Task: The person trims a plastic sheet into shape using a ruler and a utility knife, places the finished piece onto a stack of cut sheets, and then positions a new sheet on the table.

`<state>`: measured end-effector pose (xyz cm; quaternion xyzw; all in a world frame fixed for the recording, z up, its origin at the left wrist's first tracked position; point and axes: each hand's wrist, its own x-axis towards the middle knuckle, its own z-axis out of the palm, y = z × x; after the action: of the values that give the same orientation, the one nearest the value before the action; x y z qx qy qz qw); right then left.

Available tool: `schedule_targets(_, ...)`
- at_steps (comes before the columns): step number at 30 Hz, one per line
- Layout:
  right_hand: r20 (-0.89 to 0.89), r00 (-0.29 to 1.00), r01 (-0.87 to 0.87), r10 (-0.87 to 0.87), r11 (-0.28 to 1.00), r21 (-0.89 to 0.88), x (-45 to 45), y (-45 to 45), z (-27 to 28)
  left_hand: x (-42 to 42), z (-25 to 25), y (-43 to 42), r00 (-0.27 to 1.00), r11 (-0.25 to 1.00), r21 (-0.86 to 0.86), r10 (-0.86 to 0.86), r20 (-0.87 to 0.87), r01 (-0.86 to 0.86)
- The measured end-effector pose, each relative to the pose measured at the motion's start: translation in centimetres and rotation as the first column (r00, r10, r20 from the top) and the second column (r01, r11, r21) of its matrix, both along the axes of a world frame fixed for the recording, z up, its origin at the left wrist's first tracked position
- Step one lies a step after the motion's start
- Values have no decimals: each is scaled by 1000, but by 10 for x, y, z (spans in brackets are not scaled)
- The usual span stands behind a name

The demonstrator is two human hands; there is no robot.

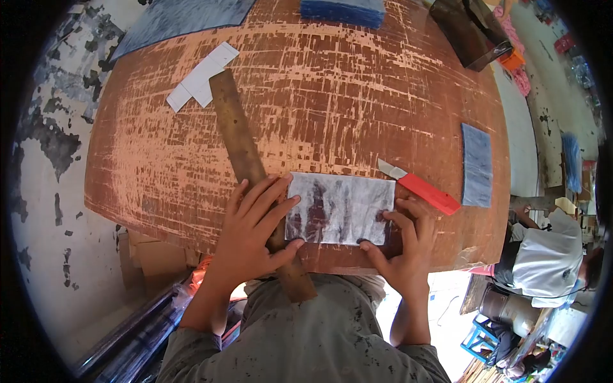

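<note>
A rectangular translucent plastic sheet point(340, 209) with grey-white streaks lies flat on the worn brown tabletop, close to its front edge. My left hand point(258, 223) is open, its fingers spread across a long brown ruler-like strip point(237, 127); the index finger and thumb reach the sheet's left edge. At the sheet's right side, my right hand point(408, 242) has its fingers apart and slightly bent, with fingertips and thumb touching the right and lower edges. A red utility knife point(429, 194), blade out, rests just beyond the right fingers.
White paper pieces point(203, 75) lie back left. Blue sheets stand at the back: a large one point(185, 22) and a thick stack point(343, 11). A smaller blue-grey piece point(477, 165) lies right. A dark box point(470, 32) sits at the far right corner. Another person point(546, 255) is at right.
</note>
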<state>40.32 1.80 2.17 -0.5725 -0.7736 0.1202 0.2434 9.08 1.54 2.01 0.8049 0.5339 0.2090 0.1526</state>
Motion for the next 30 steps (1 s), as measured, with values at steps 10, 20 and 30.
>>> schedule_targets(10, -94, 995, 19, -20, 1000, -7, 1, 5, -2, 0, -10, -2, 998, 999, -3, 46, 44, -46)
schedule_targets(20, -109, 993, 51, -52, 999, -11, 0, 7, 0, -2, 0, 2, 988, 996, -69, 59, 145, -50)
schedule_targets(30, -119, 992, 29, -32, 999, -30, 1, 8, 3, 1, -5, 2, 992, 996, -74, 64, 106, -56)
